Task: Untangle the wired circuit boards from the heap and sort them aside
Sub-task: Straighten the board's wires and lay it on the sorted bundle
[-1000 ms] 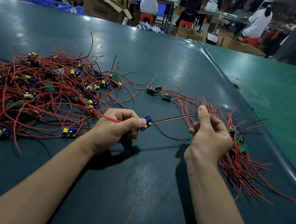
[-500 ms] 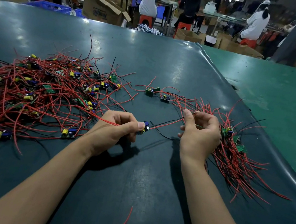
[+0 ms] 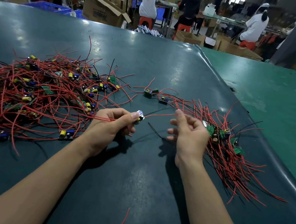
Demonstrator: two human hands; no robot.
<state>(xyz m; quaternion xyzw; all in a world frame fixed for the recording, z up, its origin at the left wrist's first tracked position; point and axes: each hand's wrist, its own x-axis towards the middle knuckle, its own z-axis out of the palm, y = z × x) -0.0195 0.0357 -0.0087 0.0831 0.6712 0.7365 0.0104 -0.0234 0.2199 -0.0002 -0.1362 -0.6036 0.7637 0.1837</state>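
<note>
Dark mat (image 3: 130, 196) — left hand (image 3: 110, 125) pinching a circuit board (image 3: 139, 117), right hand (image 3: 188, 133) loosely curled, empty.

- Tangled heap (image 3: 35, 94) lies left on the counter (image 3: 142, 178).
- Sorted pile (image 3: 228, 149) lies right.
- 2 hands sit between them.
- 2 boards (image 3: 155, 95) lie behind the hands.

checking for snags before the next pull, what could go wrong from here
1. The left hand pinches a board whose red leads run back toward the heap; pulling may drag neighbours along.
2. The right hand looks blurred with fingers loose, so its grip on the red wire is uncertain.
</note>
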